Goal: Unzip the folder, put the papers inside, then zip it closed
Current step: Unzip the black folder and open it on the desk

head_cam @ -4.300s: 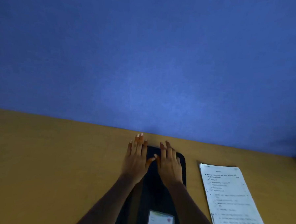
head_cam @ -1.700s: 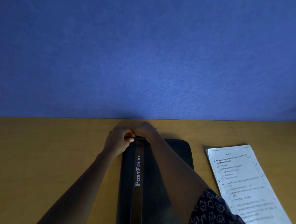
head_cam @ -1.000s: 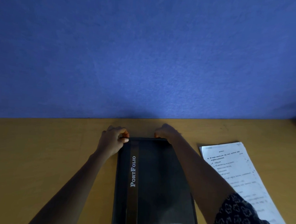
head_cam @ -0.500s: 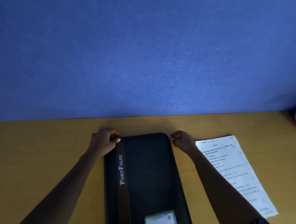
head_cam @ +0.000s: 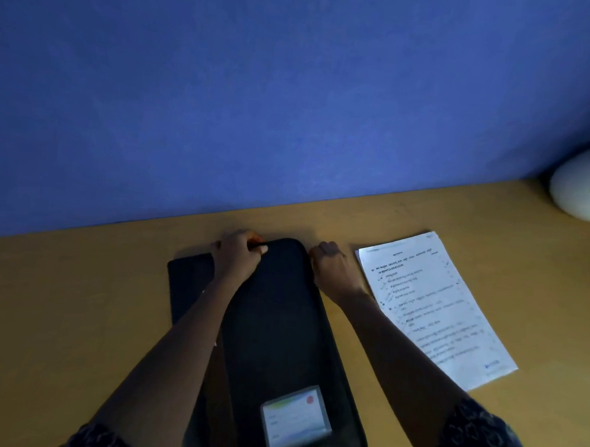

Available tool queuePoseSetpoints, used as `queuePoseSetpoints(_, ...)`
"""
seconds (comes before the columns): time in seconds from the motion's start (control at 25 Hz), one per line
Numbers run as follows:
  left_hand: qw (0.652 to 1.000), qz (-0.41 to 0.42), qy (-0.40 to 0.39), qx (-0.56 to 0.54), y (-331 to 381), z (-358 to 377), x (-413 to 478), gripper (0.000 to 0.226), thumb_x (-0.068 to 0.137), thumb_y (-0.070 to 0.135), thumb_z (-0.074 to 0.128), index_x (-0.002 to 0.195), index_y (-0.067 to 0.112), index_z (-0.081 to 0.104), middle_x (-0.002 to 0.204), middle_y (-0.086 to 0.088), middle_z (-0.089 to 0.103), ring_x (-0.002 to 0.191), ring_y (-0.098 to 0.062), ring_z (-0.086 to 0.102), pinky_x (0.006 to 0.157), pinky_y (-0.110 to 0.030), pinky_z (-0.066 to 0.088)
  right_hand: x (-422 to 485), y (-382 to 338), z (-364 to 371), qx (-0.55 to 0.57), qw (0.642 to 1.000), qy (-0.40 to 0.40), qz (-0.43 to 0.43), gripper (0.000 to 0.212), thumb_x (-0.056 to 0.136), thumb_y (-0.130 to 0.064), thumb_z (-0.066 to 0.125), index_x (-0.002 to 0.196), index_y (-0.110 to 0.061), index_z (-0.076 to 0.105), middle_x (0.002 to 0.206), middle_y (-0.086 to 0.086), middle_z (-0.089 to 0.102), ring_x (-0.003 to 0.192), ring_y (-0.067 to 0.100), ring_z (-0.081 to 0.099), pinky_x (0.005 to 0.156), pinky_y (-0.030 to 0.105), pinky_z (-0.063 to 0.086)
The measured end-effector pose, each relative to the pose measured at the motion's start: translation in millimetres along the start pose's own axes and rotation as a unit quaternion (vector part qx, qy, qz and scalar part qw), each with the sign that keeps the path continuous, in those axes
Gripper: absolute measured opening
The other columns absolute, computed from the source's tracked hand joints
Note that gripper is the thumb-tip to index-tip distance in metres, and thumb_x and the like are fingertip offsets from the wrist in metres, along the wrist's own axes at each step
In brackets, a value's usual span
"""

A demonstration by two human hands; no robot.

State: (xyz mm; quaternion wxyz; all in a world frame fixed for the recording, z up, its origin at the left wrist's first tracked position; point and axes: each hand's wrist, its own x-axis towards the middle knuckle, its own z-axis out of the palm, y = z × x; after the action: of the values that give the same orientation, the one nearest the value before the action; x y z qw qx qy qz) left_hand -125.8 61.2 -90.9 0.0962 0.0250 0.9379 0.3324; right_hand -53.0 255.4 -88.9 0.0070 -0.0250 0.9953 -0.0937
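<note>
A black zip folder lies lengthwise on the wooden desk, with a pale label card near its close end. My left hand grips its far left corner. My right hand is closed in a pinch against the folder's right edge, just below the far right corner. The zipper pull is hidden in the fingers. A dark flap of the folder sticks out to the left under my left forearm. The printed papers lie flat to the right of the folder, close to my right wrist.
A blue wall runs along the desk's far edge, a short way beyond the folder. A white round pot with a green plant stands at the far right corner.
My right hand has travelled along the folder's far edge from beside my left hand to the right corner and around it. The dark flap now shows at the left. The view has tilted and shifted.
</note>
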Motion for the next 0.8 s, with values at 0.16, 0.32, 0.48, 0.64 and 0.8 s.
queuePoseSetpoints(0.16, 1.000, -0.016, 0.014, -0.003, 1.4, -0.4, -1.3, 0.010, 0.086, 0.031, 0.065, 0.091, 0.022, 0.067, 0.099, 0.002, 0.069, 0.106, -0.023, 0.056, 0.097, -0.040, 0.025, -34.4, 10.1, 7.2, 0.008, 0.999, 0.014, -0.044, 0.016, 0.070, 0.004, 0.062, 0.084, -0.004, 0.065, 0.082, 0.012, 0.063, 0.079, 0.030, 0.060, 0.054, 0.036, 0.054)
queuePoseSetpoints(0.32, 0.999, -0.023, 0.025, -0.009, 6.6, 0.8, -5.0, 0.008, 0.087, 0.030, 0.064, 0.087, 0.022, 0.067, 0.089, 0.005, 0.066, 0.101, -0.022, 0.057, 0.097, -0.039, 0.024, -110.8, 12.2, 8.5, 0.030, 0.997, 0.027, -0.073, 0.013, 0.075, -0.001, 0.064, 0.086, -0.007, 0.065, 0.083, 0.006, 0.062, 0.077, 0.022, 0.058, 0.056, 0.028, 0.051)
queuePoseSetpoints(0.48, 0.995, 0.037, 0.045, 0.079, 3.4, 3.1, -8.0, 0.012, 0.089, 0.027, 0.061, 0.097, 0.019, 0.066, 0.100, -0.002, 0.067, 0.105, -0.028, 0.055, 0.099, -0.045, 0.028, -202.4, 7.3, 14.4, 0.064, 0.997, 0.011, -0.050, 0.010, 0.079, -0.010, 0.063, 0.088, -0.013, 0.066, 0.084, -0.001, 0.059, 0.078, 0.015, 0.054, 0.058, 0.024, 0.049)
queuePoseSetpoints(0.64, 0.942, 0.267, -0.005, 0.203, 29.5, 10.0, -55.5, 0.041, 0.088, 0.028, 0.063, 0.128, 0.029, 0.056, 0.129, -0.004, 0.054, 0.121, -0.029, 0.044, 0.109, -0.050, 0.024, -240.3, 0.1, 24.0, 0.095, 0.995, 0.002, 0.025, 0.007, 0.083, -0.009, 0.062, 0.087, -0.015, 0.065, 0.086, -0.002, 0.058, 0.079, 0.016, 0.055, 0.054, 0.029, 0.052)
queuePoseSetpoints(0.8, 0.851, 0.370, -0.287, 0.236, 64.9, 44.4, -137.8, 0.036, 0.089, 0.034, 0.060, 0.125, 0.033, 0.059, 0.148, 0.000, 0.034, 0.141, -0.022, 0.019, 0.117, -0.057, -0.004, -231.1, -1.0, 19.1, 0.108, 0.993, 0.028, 0.023, 0.008, 0.088, -0.013, 0.057, 0.090, -0.012, 0.065, 0.087, 0.002, 0.059, 0.081, 0.020, 0.054, 0.060, 0.030, 0.051)
